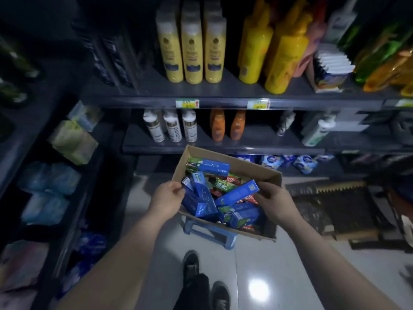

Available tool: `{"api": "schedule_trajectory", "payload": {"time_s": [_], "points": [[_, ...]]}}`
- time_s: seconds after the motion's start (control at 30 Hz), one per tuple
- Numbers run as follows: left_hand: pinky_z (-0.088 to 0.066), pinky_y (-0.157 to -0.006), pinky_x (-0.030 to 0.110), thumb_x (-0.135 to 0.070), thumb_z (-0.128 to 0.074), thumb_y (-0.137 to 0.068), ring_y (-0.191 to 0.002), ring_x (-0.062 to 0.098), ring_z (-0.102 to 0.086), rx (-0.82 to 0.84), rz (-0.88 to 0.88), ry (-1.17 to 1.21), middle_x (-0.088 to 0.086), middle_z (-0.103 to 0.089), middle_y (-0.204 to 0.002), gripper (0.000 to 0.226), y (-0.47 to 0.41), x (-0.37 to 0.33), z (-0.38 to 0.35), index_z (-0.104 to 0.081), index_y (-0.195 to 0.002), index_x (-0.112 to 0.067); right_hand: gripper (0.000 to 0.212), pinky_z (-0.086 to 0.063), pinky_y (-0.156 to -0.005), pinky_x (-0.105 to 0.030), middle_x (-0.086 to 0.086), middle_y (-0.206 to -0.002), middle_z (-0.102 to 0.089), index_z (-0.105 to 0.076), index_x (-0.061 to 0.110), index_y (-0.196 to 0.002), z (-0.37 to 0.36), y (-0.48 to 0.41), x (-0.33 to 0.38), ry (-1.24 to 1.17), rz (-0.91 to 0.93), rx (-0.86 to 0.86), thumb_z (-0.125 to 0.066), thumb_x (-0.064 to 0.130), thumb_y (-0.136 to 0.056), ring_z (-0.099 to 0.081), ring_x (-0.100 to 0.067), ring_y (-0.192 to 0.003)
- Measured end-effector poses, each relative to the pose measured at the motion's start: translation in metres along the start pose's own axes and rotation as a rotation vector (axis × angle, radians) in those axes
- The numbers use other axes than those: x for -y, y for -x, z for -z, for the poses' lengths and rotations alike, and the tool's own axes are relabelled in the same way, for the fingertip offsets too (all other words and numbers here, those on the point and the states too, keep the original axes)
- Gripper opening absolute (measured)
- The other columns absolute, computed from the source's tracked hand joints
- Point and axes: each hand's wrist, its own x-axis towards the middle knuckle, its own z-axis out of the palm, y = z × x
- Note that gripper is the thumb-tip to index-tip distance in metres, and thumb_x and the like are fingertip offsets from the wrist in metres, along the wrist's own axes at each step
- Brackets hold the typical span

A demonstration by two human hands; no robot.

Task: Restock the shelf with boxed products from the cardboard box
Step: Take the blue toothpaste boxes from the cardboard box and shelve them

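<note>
An open cardboard box (250,167) sits on a small blue stool (211,232) below the shelves. It holds several long blue, green and red product boxes lying at all angles. My left hand (166,201) is at the box's left wall, its fingers curled around the end of a blue box (199,198) that stands tilted. Over the right side, my right hand (276,203) pinches the end of another long blue box (238,193) lying diagonally on top. The dark shelf (223,101) stands directly behind.
Yellow bottles (191,48) fill the upper shelf, white and orange bottles (218,126) the one below. Wrapped tissue packs (73,139) hang on a rack at left. A dark doormat (335,209) lies on the tiled floor at right. My shoes (192,265) stand near the stool.
</note>
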Motion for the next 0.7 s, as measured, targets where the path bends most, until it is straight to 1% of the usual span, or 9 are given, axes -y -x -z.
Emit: {"api": "schedule_trajectory", "payload": {"time_s": [0.03,0.1,0.17,0.2,0.27,0.37,0.5,0.63,0.7], "points": [[-0.043,-0.092,0.027,-0.012,-0.058,-0.091,-0.107,0.024,-0.062,0.015,0.017,-0.020,0.009,-0.067,-0.115,0.024,-0.010,0.003,-0.003,-0.066,-0.112,-0.004,0.043,-0.037,-0.058,-0.003,-0.004,-0.126,-0.064,-0.058,0.014,-0.132,-0.007,-0.007,-0.004,-0.008,-0.029,0.005,-0.063,0.022,-0.090,-0.060,-0.013,-0.088],[-0.042,-0.091,0.026,-0.015,-0.058,-0.091,-0.109,0.023,-0.061,0.042,0.053,-0.056,0.008,-0.066,-0.118,0.027,-0.029,0.009,-0.008,-0.065,-0.116,-0.006,0.043,-0.037,-0.061,-0.001,-0.005,-0.130,-0.062,-0.057,0.013,-0.134,-0.021,-0.019,-0.009,-0.043,-0.093,0.030,-0.062,0.020,-0.091,-0.059,-0.013,-0.094],[-0.042,-0.093,0.026,-0.016,-0.057,-0.092,-0.111,0.023,-0.060,0.074,0.075,-0.085,0.007,-0.065,-0.121,0.029,-0.048,0.016,-0.013,-0.064,-0.119,-0.007,0.043,-0.047,-0.084,-0.018,-0.007,-0.131,-0.061,-0.057,0.011,-0.133,-0.035,-0.031,-0.014,-0.105,-0.136,0.041,-0.064,0.018,-0.091,-0.061,-0.019,-0.109],[-0.043,-0.094,0.027,-0.015,-0.057,-0.092,-0.111,0.023,-0.060,0.085,0.083,-0.090,0.008,-0.065,-0.121,0.029,-0.058,0.019,-0.015,-0.064,-0.119,-0.007,0.042,-0.048,-0.090,-0.027,-0.008,-0.130,-0.062,-0.058,0.011,-0.131,-0.041,-0.038,-0.016,-0.129,-0.156,0.038,-0.065,0.018,-0.090,-0.061,-0.021,-0.112],[-0.043,-0.092,0.027,-0.013,-0.059,-0.091,-0.109,0.025,-0.060,0.096,0.105,-0.076,0.011,-0.066,-0.119,0.029,-0.077,0.025,-0.020,-0.064,-0.118,-0.005,0.042,-0.048,-0.095,-0.031,-0.007,-0.130,-0.061,-0.058,0.010,-0.131,-0.053,-0.050,-0.019,-0.162,-0.197,0.026,-0.065,0.017,-0.090,-0.060,-0.022,-0.115],[-0.043,-0.091,0.028,-0.013,-0.059,-0.090,-0.108,0.025,-0.061,0.107,0.140,-0.057,0.011,-0.066,-0.118,0.030,-0.103,0.033,-0.029,-0.064,-0.118,-0.006,0.042,-0.045,-0.095,-0.028,-0.007,-0.134,-0.057,-0.056,0.008,-0.133,-0.069,-0.071,-0.022,-0.217,-0.233,0.021,-0.062,0.015,-0.092,-0.056,-0.022,-0.119],[-0.044,-0.090,0.028,-0.010,-0.059,-0.089,-0.106,0.026,-0.061,0.140,0.128,-0.092,0.012,-0.067,-0.115,0.027,-0.124,0.042,-0.047,-0.065,-0.115,-0.005,0.040,-0.047,-0.099,-0.036,-0.009,-0.133,-0.058,-0.056,0.007,-0.132,-0.085,-0.095,-0.035,-0.269,-0.295,0.015,-0.061,0.012,-0.092,-0.057,-0.024,-0.118],[-0.044,-0.094,0.029,-0.004,-0.060,-0.089,-0.106,0.028,-0.062,0.241,0.122,-0.112,0.014,-0.066,-0.116,0.027,-0.129,0.054,-0.073,-0.065,-0.115,-0.002,0.039,-0.050,-0.085,-0.030,-0.009,-0.132,-0.060,-0.057,0.008,-0.131,-0.092,-0.107,-0.059,-0.273,-0.357,0.010,-0.058,0.008,-0.092,-0.062,-0.023,-0.109],[-0.043,-0.092,0.029,-0.001,-0.058,-0.089,-0.105,0.029,-0.062,0.247,0.114,-0.144,0.016,-0.067,-0.112,0.024,-0.130,0.059,-0.084,-0.066,-0.112,0.000,0.038,-0.050,-0.086,-0.030,-0.009,-0.130,-0.061,-0.058,0.007,-0.130,-0.096,-0.110,-0.070,-0.254,-0.365,0.020,-0.056,0.006,-0.092,-0.061,-0.022,-0.109]]}}
